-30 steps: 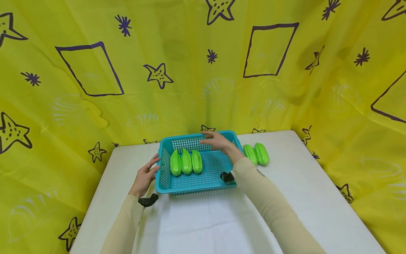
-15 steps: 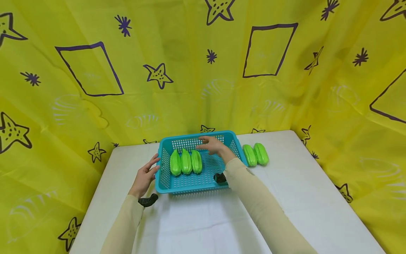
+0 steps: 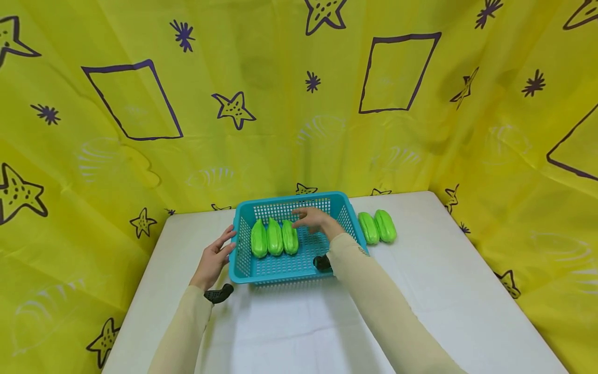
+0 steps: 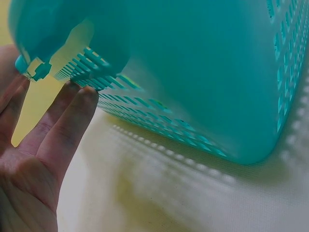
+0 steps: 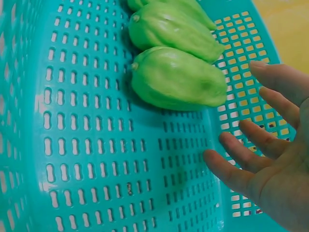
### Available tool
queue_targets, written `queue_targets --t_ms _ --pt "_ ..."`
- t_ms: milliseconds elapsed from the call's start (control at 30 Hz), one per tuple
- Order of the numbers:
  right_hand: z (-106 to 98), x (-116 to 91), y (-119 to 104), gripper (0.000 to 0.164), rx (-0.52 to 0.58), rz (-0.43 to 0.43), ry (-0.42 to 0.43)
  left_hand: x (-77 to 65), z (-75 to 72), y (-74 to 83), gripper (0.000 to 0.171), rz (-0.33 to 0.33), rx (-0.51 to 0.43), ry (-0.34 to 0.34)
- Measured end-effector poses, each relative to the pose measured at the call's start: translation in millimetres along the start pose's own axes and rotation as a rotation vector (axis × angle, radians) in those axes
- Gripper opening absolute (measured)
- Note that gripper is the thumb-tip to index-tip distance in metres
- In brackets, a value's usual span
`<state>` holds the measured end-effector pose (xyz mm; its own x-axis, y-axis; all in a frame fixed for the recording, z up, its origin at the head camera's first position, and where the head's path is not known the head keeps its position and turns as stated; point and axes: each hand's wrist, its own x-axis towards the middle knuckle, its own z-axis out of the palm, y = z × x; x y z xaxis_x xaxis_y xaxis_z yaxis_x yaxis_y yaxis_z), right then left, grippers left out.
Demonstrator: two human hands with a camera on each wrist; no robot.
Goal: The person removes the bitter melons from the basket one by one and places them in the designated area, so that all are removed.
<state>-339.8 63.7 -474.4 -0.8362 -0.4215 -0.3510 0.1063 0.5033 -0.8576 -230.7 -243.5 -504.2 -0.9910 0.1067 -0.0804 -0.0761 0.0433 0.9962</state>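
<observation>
Three glossy, ribbed, elongated green fruits, papaya-like in shape, lie side by side in the left half of a turquoise mesh basket (image 3: pixel 299 278). My left hand (image 3: pixel 211 264) is at the basket's left side; in the left wrist view its fairly straight fingers (image 4: pixel 72 121) touch the wall below the rim. Over the basket's middle, my right hand (image 3: pixel 315 219) has relaxed, spread fingers and holds nothing. The rightmost fruit (image 3: pixel 290 237) is nearest to its fingertips. In the right wrist view a gap shows between the fingers (image 5: pixel 231 166) and that fruit (image 5: pixel 178 79).
Two more green fruits (image 3: pixel 377 227) lie together on the white table (image 3: pixel 448 270), just right of the basket. A yellow curtain (image 3: pixel 280 156) with star drawings hangs behind the table and along its sides. Black straps with cameras sit on both wrists.
My right hand has moved slightly left and lower over the basket, toward the rightmost fruit inside. My left hand, the basket and the fruits have stayed in place.
</observation>
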Motion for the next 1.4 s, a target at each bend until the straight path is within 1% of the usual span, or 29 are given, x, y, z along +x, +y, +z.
queue_targets --t_ms 167,267,467,600,700,833,933,1167,1400 --pt "2 2 4 0.058 0.023 0.032 -0.048 1.4 -0.4 -1.7 0.047 -0.005 -0.026 0.002" --pt "3 3 6 0.059 0.037 0.043 -0.069 1.8 -0.6 -1.8 0.047 -0.007 -0.027 0.005" --pt "8 3 6 0.059 0.011 0.023 -0.079 1.1 -0.3 0.4 0.047 -0.007 -0.013 0.001" --pt "12 4 6 0.058 0.036 0.024 -0.087 0.0 0.5 2.0 0.047 -0.007 -0.001 -0.001" --pt "14 5 7 0.057 0.051 0.025 -0.114 -0.8 0.4 2.2 0.048 -0.005 0.003 -0.004" --pt "17 8 10 0.060 0.059 0.033 -0.171 -0.3 -0.3 -0.9 0.048 -0.002 -0.012 -0.010" --pt "18 9 12 0.061 0.060 0.046 -0.188 0.2 -0.3 -2.5 0.047 -0.005 -0.019 -0.010" --pt "19 9 12 0.062 0.051 0.061 -0.192 -1.2 1.0 -0.4 0.048 -0.019 -0.019 -0.003" --pt "17 10 11 0.062 0.046 0.057 -0.188 -0.5 -0.1 -0.9 0.048 -0.004 -0.011 -0.002"
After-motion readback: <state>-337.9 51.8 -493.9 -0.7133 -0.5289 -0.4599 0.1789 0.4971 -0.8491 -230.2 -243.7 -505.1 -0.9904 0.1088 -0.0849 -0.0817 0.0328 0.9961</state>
